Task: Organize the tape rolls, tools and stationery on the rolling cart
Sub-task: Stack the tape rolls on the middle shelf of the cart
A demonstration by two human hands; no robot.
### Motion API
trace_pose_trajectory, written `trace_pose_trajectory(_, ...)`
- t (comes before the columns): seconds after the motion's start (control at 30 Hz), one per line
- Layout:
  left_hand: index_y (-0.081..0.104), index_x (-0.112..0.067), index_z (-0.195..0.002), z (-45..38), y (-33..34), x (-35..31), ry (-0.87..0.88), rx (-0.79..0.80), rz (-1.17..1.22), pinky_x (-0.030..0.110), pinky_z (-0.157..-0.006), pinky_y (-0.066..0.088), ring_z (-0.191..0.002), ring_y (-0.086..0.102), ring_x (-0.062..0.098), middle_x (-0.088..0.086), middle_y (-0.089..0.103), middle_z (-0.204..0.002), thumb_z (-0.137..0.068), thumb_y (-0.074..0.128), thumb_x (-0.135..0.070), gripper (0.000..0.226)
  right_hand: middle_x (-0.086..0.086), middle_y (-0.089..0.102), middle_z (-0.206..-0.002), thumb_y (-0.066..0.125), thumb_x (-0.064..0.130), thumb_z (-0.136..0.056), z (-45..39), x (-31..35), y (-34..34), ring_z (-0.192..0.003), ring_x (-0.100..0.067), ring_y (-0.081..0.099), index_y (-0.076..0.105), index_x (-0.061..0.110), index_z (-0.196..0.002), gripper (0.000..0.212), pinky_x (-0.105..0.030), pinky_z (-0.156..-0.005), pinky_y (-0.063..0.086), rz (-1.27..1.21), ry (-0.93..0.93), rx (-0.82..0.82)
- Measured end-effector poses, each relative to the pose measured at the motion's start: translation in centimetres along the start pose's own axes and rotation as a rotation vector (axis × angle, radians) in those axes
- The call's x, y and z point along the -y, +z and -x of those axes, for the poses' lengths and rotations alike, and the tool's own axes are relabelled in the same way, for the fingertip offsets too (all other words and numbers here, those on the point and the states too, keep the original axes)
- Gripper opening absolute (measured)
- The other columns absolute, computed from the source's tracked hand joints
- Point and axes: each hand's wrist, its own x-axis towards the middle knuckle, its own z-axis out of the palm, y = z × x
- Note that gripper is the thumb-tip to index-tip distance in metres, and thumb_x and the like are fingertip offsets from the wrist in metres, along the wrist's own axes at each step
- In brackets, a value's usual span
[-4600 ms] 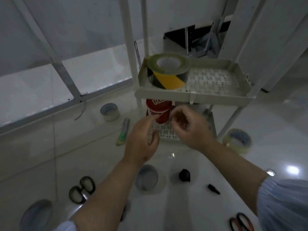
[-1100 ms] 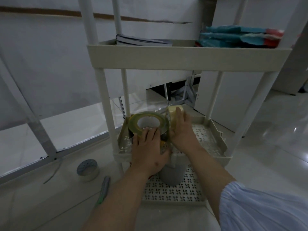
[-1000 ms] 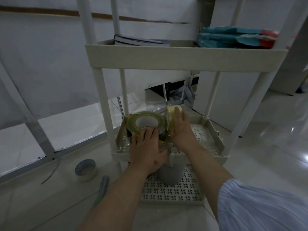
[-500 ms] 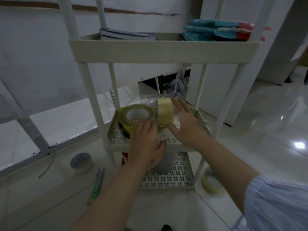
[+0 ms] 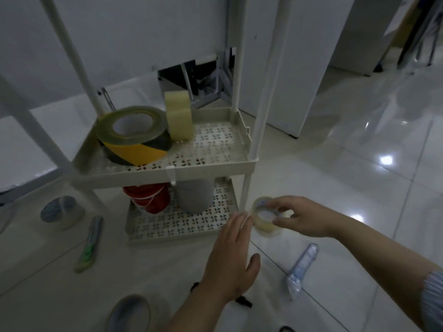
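Note:
On the cart's middle shelf [image 5: 215, 164] a wide yellow-and-black tape roll [image 5: 134, 135] lies flat, and a clear tape roll [image 5: 179, 116] stands on edge against it. Low at the cart's right front leg, my right hand [image 5: 294, 218] grips another clear tape roll [image 5: 263, 220] down at the floor. My left hand [image 5: 231, 257] is open, its fingertips just left of that roll.
The bottom shelf [image 5: 177, 230] holds a red cup [image 5: 147, 197] and a grey cup [image 5: 194, 195]. On the floor lie a tape roll [image 5: 61, 212] and green utility knife [image 5: 90, 243] at left, a blue-capped tool [image 5: 300, 269] at right, a tape roll [image 5: 129, 312] near me.
Both hands left the middle shelf, where the clear roll now stands alone beside the striped roll, and dropped to the floor roll at the cart's right leg. The view tilted down.

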Motion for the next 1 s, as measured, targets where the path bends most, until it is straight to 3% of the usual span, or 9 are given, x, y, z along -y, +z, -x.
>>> trace_pose_trajectory(0.07, 0.009, -0.016, -0.147, -0.8, 1.7, 0.1, -0.044, 0.08, 0.027, 0.015, -0.111, -0.006, -0.139, -0.013, 0.003, -0.008, -0.003, -0.154, -0.078, 0.018, -0.051, 0.078, 0.006, 0.051, -0.12, 0.057, 0.014, -0.088, -0.7, -3.3, 1.0, -0.107, -0.017, 0.052, 0.047, 0.014, -0.128, 0.041, -0.003, -0.077, 0.037, -0.038, 0.082, -0.043)
trace_pose_trajectory(0.2, 0.008, -0.017, -0.147, -2.8, 4.9, 0.3, -0.205, 0.169, 0.172, 0.012, -0.106, 0.009, -0.143, 0.004, 0.007, -0.006, -0.002, -0.157, -0.093, 0.042, -0.026, 0.064, -0.008, 0.037, -0.144, 0.061, 0.017, -0.086, -2.5, -8.6, 3.3, -0.126, -0.023, 0.04, 0.033, 0.012, -0.136, 0.058, -0.026, -0.102, 0.031, -0.079, 0.187, -0.09)
trace_pose_trajectory(0.37, -0.009, -0.012, -0.146, -5.8, 8.9, 0.2, -0.312, 0.326, 0.148, 0.028, -0.108, 0.03, -0.141, 0.016, 0.027, 0.007, -0.018, -0.156, -0.09, 0.046, -0.017, 0.079, 0.002, 0.042, -0.125, 0.062, 0.009, -0.082, -5.2, -10.8, 6.0, -0.124, -0.018, 0.038, 0.033, 0.009, -0.132, 0.058, -0.01, -0.092, 0.027, -0.311, 0.124, -0.15)
trace_pose_trajectory(0.5, -0.012, -0.006, -0.145, -8.3, 10.4, -0.1, -0.329, 0.365, -0.042, 0.035, -0.116, 0.011, -0.143, -0.016, 0.028, 0.013, -0.024, -0.153, -0.091, 0.044, -0.019, 0.079, 0.003, 0.031, -0.139, 0.06, 0.021, -0.085, -6.6, -11.6, 8.0, -0.133, -0.015, 0.028, 0.017, 0.006, -0.142, 0.074, -0.02, -0.105, 0.023, -0.566, 0.227, -0.181)
trace_pose_trajectory(0.57, -0.011, -0.003, -0.144, -8.8, 10.7, 0.0, -0.325, 0.4, -0.107, 0.035, -0.117, 0.004, -0.142, -0.019, 0.029, 0.015, -0.022, -0.154, -0.092, 0.043, -0.02, 0.077, -0.002, 0.035, -0.144, 0.063, 0.03, -0.078, -7.0, -12.4, 8.8, -0.132, -0.02, 0.035, 0.021, 0.012, -0.141, 0.078, -0.035, -0.11, 0.031, -0.648, 0.259, -0.21)
trace_pose_trajectory(0.63, -0.006, -0.002, -0.145, -8.9, 11.0, 0.2, -0.302, 0.407, -0.175, 0.034, -0.117, 0.0, -0.142, -0.018, 0.028, 0.015, -0.017, -0.155, -0.091, 0.043, -0.023, 0.075, -0.002, 0.032, -0.146, 0.062, 0.029, -0.077, -7.1, -13.0, 9.1, -0.133, -0.022, 0.034, 0.008, 0.016, -0.145, 0.088, -0.044, -0.108, 0.034, -0.759, 0.352, -0.221)
trace_pose_trajectory(0.7, -0.001, -0.003, -0.145, -8.8, 10.9, 0.3, -0.294, 0.387, -0.187, 0.032, -0.117, 0.003, -0.143, -0.015, 0.026, 0.012, -0.011, -0.156, -0.091, 0.044, -0.023, 0.074, -0.002, 0.038, -0.141, 0.057, 0.016, -0.082, -7.2, -13.7, 9.2, -0.126, -0.024, 0.042, 0.01, 0.016, -0.144, 0.079, -0.045, -0.101, 0.042, -0.89, 0.404, -0.229)
trace_pose_trajectory(0.8, 0.006, -0.007, -0.146, -8.3, 11.0, 0.2, -0.282, 0.379, -0.134, 0.034, -0.117, 0.011, -0.144, -0.014, 0.024, 0.008, -0.005, -0.157, -0.09, 0.045, -0.022, 0.07, -0.009, 0.06, -0.12, 0.051, 0.002, -0.081, -6.9, -13.8, 9.1, -0.101, -0.024, 0.06, 0.054, 0.019, -0.116, 0.039, -0.042, -0.083, 0.052, -0.966, 0.359, -0.258)
trace_pose_trajectory(1.0, 0.028, -0.021, -0.14, -6.8, 11.1, 0.0, -0.27, 0.214, -0.08, 0.031, -0.104, 0.034, -0.134, 0.016, 0.022, -0.005, 0.032, -0.144, -0.086, 0.047, -0.018, 0.057, -0.014, 0.049, -0.121, 0.058, -0.001, -0.078, -5.4, -12.7, 8.8, -0.096, -0.031, 0.059, 0.057, 0.018, -0.089, 0.023, -0.043, -0.07, 0.055, -1.148, 0.43, -0.402)
